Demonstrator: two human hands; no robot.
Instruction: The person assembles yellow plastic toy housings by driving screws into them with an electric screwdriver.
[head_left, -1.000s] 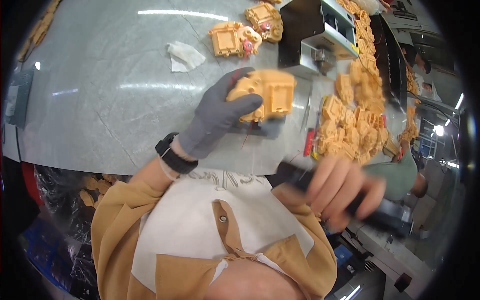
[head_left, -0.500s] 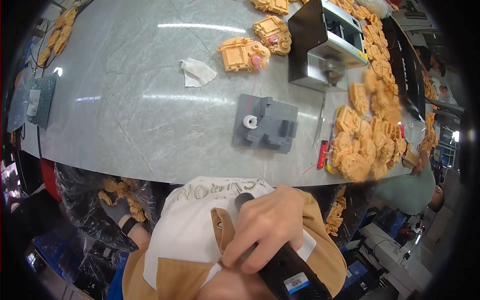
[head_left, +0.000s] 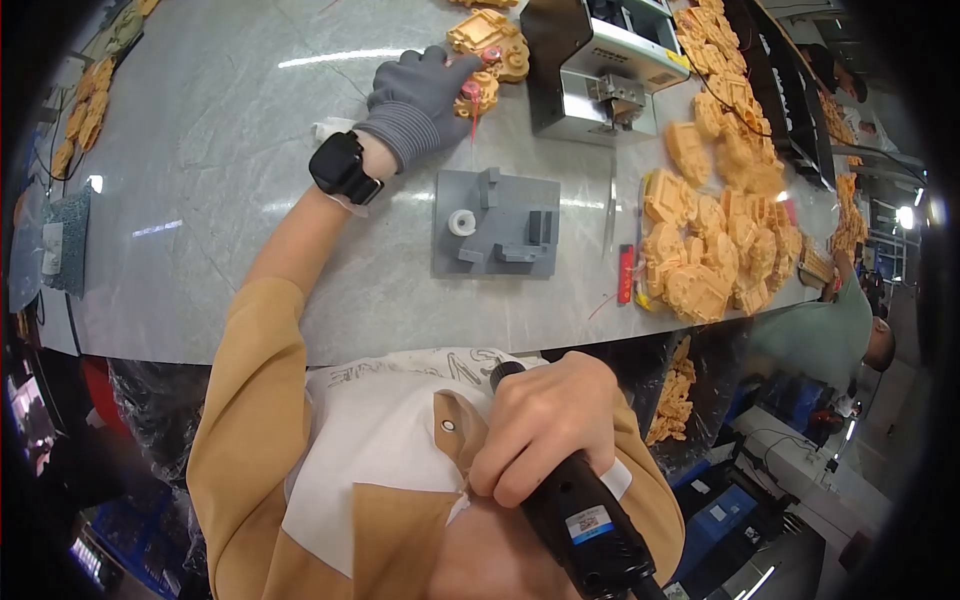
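Moved: your left hand [head_left: 418,105], from the black plastic bag [head_left: 150,410] up to an orange casing [head_left: 484,101].

Nearest: your right hand [head_left: 553,425], bare, fingers wrapped around a black power tool [head_left: 572,503], tail end cut off.

Next: grey block [head_left: 500,225], flat base, upright ridges, white ring [head_left: 461,222].

Beyond: your left glove, ribbed cuff, fingers bent over the casing, hiding much of it; grip cannot be told. White cloth [head_left: 328,128], mostly hidden behind your wrist.

Farthest: second casing [head_left: 505,38], moulded, knobbly.
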